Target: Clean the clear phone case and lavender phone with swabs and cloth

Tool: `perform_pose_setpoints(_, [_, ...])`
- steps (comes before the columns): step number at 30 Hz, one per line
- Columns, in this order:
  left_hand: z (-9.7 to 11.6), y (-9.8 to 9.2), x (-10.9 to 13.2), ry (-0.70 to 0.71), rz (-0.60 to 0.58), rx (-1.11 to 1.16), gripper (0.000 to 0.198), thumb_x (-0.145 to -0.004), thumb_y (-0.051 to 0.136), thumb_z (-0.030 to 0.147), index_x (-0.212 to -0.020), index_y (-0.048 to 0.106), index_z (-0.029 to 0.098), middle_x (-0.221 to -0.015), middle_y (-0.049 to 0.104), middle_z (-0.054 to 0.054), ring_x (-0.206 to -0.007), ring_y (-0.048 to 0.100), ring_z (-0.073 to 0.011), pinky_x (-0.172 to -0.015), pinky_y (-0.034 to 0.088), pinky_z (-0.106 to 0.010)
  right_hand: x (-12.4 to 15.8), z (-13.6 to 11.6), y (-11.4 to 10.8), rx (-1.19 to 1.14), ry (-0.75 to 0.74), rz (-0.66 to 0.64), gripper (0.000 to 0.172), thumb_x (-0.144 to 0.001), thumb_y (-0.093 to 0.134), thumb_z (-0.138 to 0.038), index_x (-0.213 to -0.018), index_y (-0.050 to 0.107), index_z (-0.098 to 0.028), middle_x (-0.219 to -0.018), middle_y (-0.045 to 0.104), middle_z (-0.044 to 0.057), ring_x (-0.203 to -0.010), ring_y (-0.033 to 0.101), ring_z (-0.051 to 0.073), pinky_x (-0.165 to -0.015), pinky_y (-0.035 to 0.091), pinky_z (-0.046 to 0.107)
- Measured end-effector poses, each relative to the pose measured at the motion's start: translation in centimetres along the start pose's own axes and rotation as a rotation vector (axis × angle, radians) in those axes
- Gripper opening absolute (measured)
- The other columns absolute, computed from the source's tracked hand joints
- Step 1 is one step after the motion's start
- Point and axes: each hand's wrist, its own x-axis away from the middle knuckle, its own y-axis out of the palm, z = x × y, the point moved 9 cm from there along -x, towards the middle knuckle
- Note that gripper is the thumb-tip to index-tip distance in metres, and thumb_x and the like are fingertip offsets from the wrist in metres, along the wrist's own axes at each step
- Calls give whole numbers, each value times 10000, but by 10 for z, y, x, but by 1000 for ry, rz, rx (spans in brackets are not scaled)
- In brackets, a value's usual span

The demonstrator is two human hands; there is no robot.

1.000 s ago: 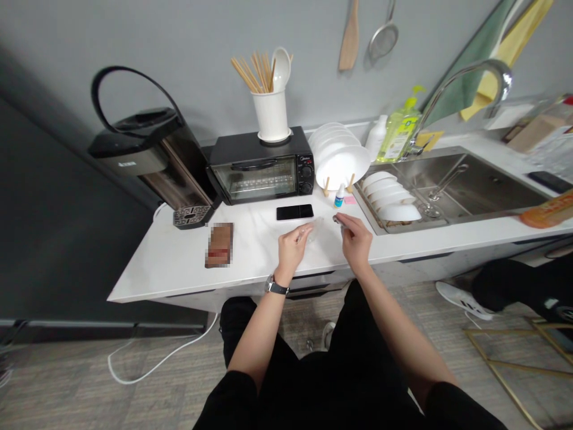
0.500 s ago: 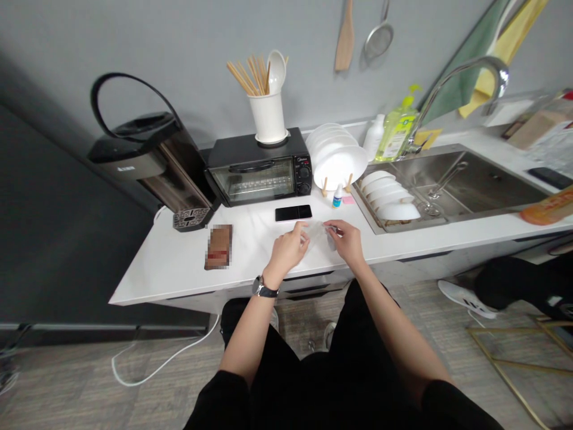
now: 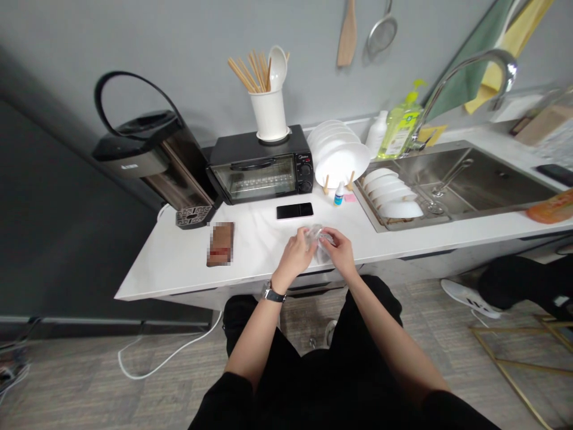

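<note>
Both hands are close together over the front of the white counter [image 3: 259, 248]. Between them is a crumpled clear plastic bag [image 3: 317, 232]. My left hand [image 3: 296, 254], with a watch on its wrist, grips the bag's left side with bent fingers. The fingers of my right hand [image 3: 339, 248] pinch the bag from the right. Whether anything lies inside the bag, I cannot tell. Just beyond the hands a black phone [image 3: 294, 211] lies flat. A small white-and-blue bottle [image 3: 339, 194] stands upright behind them, beside a pink slip [image 3: 350, 198].
A black toaster oven [image 3: 262, 170] carries a white utensil holder [image 3: 270, 113]. Left are a tall dark appliance [image 3: 154, 161] and a blurred-out brown packet [image 3: 221, 243]. Racked plates [image 3: 342, 164], bowls [image 3: 400, 209] and the sink [image 3: 487, 185] are right. Another person's leg [image 3: 514, 283] is at lower right.
My hands have drawn together, and the plastic bag that was stretched between them is now bunched up. My view has shifted slightly.
</note>
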Motion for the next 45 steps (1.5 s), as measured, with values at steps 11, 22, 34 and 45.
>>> perform_pose_setpoints(11, [-49,-3,-30,-146,22,319,691,-953,642,613,-1436,515,135,-1117,681,-106,-1037,663,-245,-997,517,-391,-7,4,-23,26,35,87,388,-765,818,-473,-1045,725,-221,-1085,773,96,-1083,718,266,-936,608,420])
perform_pose_setpoints(22, [-44,0,14,29,49,-125,813,-975,625,567,-1611,344,145,-1632,443,-231,-1541,405,-370,-1279,331,-551,-13,7,-14,295,-13,-55,268,-841,680,-403,-1019,752,-215,-1066,775,92,-1006,724,249,-860,621,393])
perform_pose_setpoints(34, [-53,3,3,136,-213,-164,1451,-731,788,762,-1687,-124,161,-1759,87,-265,-1651,150,-353,-1331,55,-594,-49,-17,54,458,-265,-338,174,-934,647,-338,-998,767,-229,-1024,780,81,-970,726,256,-922,594,426])
perform_pose_setpoints(45, [-56,4,4,204,-185,-144,1571,-709,799,760,-1617,-328,149,-1743,134,-295,-1637,225,-337,-1327,63,-572,-43,-1,77,629,-317,-441,323,-942,617,-160,-1237,725,-236,-1137,794,80,-1022,743,261,-959,573,406])
